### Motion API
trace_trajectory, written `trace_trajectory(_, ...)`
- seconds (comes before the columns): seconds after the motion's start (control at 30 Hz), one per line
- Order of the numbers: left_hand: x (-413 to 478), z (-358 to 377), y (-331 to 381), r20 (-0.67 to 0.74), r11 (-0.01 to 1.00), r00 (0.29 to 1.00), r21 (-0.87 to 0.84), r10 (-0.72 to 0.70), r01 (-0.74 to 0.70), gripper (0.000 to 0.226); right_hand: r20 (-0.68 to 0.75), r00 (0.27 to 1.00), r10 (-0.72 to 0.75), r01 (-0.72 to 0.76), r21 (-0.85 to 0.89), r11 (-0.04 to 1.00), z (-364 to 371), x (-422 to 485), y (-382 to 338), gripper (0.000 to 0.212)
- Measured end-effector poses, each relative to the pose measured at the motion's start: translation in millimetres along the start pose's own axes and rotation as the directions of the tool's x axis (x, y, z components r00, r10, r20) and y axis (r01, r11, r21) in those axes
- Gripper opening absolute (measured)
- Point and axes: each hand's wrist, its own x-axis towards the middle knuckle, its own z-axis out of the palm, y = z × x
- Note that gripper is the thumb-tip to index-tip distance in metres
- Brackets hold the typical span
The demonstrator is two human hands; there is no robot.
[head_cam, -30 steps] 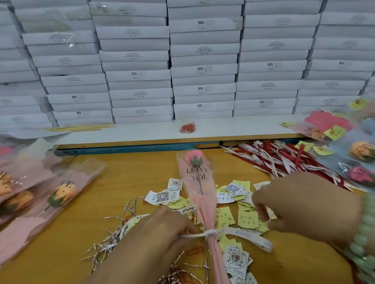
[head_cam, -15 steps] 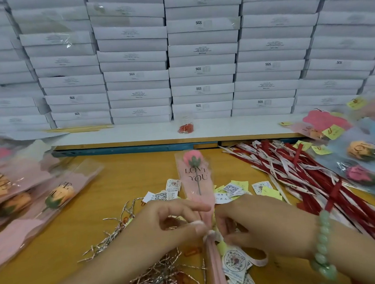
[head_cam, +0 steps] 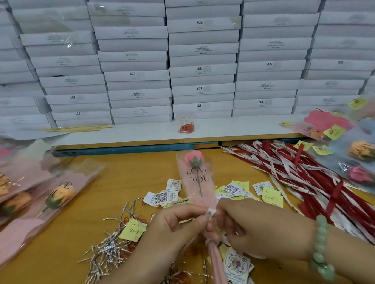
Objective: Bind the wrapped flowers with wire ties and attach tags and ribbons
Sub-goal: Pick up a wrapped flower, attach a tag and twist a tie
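My right hand [head_cam: 263, 230] drawn in to meet my left hand [head_cam: 177, 227], both pinching white printed ribbon [head_cam: 211, 212] at neck of pink-sleeved "LOVE YOU" rose [head_cam: 198, 181], centre of yellow wooden table [head_cam: 128, 173], silver foil wire ties [head_cam: 105, 253] left, red-and-white ribbon strips [head_cam: 308, 177] right.

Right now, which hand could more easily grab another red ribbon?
Probably the right hand: the ribbons lie on its side, while the left hand sits across the wrapped flower, nearer the wire ties.

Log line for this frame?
left hand: pinches white printed ribbon at neck of pink film-wrapped rose | right hand: grips same neck | step: tying
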Motion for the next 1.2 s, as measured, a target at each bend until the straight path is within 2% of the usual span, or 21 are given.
trace_trajectory(0.2,0,-1,-2,0.012,0.995,1.0,0.095,-0.014,0.013,0.021,0.18,0.983,0.021,-0.055,0.184,0.981,-13,-5,0,0.007)
trace_trajectory(0.3,0,-1,-2,0.022,0.996,1.0,0.092,-0.022,0.02,0.022,0.207,0.978,0.02,-0.075,0.26,0.963,-17,-5,-4,0.025)
trace_trajectory(0.37,0,-1,-3,0.021,0.995,0.999,0.098,-0.025,0.023,0.022,0.229,0.973,0.026,-0.079,0.226,0.971,-18,-6,-5,0.037)
trace_trajectory(0.47,0,-3,-5,0.022,0.995,0.999,0.099,-0.03,0.028,0.017,0.235,0.972,0.022,-0.059,0.149,0.987,-17,-7,-6,0.031)
trace_trajectory(0.67,1,-4,-5,0.034,0.997,0.999,0.079,-0.025,0.022,0.02,0.204,0.978,0.043,-0.074,0.148,0.986,-23,-8,-4,0.003)
trace_trajectory(0.8,1,-3,-5,0.019,0.995,1.0,0.101,-0.021,0.019,0.02,0.189,0.982,-0.016,-0.047,0.321,0.946,-35,-10,0,0.008)
trace_trajectory(0.9,1,-3,-4,0.022,0.992,1.0,0.128,-0.021,0.018,0.011,0.122,0.99,-0.067,-0.003,0.496,0.868,-36,-9,1,0.015)
trace_trajectory(0.97,0,-2,-4,0.027,0.988,0.999,0.154,-0.025,0.02,0.013,0.06,0.994,-0.086,0.031,0.617,0.787,-32,-7,-2,0.014)
trace_trajectory(1.1,-1,-1,-2,0.043,0.984,0.998,0.175,-0.048,0.04,0.025,-0.047,0.998,-0.051,0.069,0.715,0.696,-20,-2,-6,0.014)
trace_trajectory(1.2,-2,-2,-1,0.033,0.978,0.998,0.204,-0.055,0.047,0.016,-0.106,0.994,-0.008,0.087,0.764,0.64,-15,0,-7,0.012)
